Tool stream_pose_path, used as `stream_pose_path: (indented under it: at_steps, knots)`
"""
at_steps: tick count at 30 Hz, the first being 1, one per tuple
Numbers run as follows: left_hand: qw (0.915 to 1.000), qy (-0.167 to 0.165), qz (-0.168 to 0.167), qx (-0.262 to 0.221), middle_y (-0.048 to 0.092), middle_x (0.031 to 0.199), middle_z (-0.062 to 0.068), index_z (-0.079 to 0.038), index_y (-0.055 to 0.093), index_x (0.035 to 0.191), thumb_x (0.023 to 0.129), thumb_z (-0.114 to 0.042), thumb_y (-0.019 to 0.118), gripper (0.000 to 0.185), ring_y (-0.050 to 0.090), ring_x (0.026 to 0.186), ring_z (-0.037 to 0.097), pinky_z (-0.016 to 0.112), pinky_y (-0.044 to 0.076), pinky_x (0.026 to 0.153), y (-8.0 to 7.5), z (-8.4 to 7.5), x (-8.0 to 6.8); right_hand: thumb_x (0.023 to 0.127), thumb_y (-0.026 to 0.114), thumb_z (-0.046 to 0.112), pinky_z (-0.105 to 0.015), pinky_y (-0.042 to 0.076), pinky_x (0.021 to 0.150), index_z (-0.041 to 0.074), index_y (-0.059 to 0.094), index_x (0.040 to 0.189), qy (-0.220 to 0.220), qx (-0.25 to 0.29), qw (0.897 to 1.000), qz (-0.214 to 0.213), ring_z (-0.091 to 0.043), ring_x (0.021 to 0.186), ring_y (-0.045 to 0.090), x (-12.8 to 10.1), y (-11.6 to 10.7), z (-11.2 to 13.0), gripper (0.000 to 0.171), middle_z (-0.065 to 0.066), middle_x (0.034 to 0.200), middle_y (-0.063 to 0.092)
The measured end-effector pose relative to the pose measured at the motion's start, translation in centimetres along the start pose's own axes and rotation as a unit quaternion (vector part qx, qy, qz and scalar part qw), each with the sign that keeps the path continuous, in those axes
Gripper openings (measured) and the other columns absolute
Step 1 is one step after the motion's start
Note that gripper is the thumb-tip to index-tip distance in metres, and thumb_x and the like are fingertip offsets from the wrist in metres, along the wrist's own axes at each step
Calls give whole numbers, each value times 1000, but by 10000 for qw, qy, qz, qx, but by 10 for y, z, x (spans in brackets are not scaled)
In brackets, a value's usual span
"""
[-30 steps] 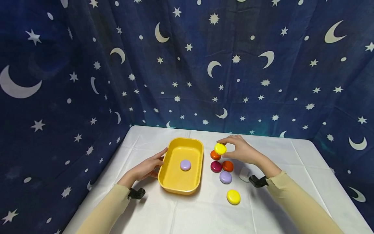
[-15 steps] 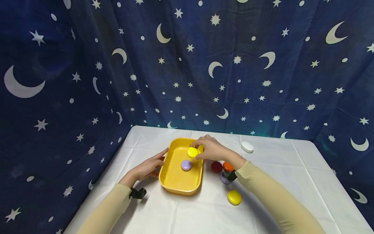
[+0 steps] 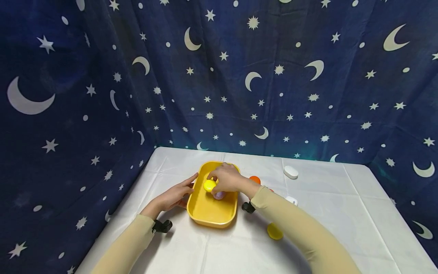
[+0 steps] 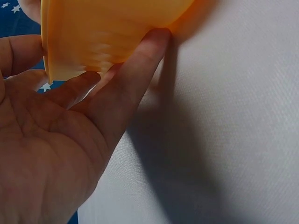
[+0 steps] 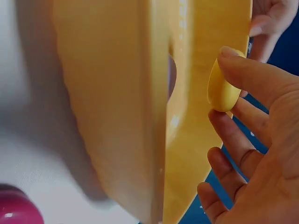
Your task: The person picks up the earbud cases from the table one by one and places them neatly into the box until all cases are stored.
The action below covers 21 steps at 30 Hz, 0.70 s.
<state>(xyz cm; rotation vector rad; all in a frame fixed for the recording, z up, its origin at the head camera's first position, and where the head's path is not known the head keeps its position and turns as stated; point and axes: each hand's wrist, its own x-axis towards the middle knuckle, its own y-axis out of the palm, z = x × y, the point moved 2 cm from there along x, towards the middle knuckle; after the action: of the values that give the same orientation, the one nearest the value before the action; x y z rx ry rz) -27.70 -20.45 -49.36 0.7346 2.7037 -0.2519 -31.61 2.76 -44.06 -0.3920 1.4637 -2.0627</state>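
right hand [image 3: 227,179] pinches yellow disc [image 3: 209,185] inside tray [image 3: 205,217] | purple disc [image 3: 219,195] at 4 o'clock, seemingly just beside | left hand [image 3: 176,194] flat on tray's 9 o'clock wall

Starry navy curtain [image 3: 219,76], white tablecloth [image 3: 342,213]

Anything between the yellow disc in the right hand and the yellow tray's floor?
Head view: the yellow disc hangs over bare yellow tray floor, a lilac disc just beside it.

Yellow disc [image 3: 209,185]: smooth, round, pinched on edge over yellow tray [image 3: 208,213]. Tray: oblong, upright on white table.
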Motion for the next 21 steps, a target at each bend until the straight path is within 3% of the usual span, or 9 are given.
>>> stream_pose_path:
  at_steps: [8,15,21]
  knots:
    - [9999,57,-14,98,10,169,20,-36,18,165,104,-17,47,70,50,135,34,47,59,85,1,-1,-1,78,87,45,-39,37,89,27,73,126,12,-320,9995,56,-17,102,46,7,8,10,53,10,100,66]
    - [9999,85,-21,53,11,168,23,-34,18,165,104,-15,47,71,51,133,35,48,59,85,2,-1,1,82,85,41,-46,34,103,23,69,134,2,-43,10000,53,-21,113,47,-1,2,5,57,4,113,70]
    - [10000,20,-88,28,6,169,20,-36,19,165,104,-15,46,69,49,135,36,49,58,87,2,0,-1,83,83,39,-45,35,99,22,70,134,-78,291,9995,-116,-22,115,46,-14,-9,-5,55,1,118,70]
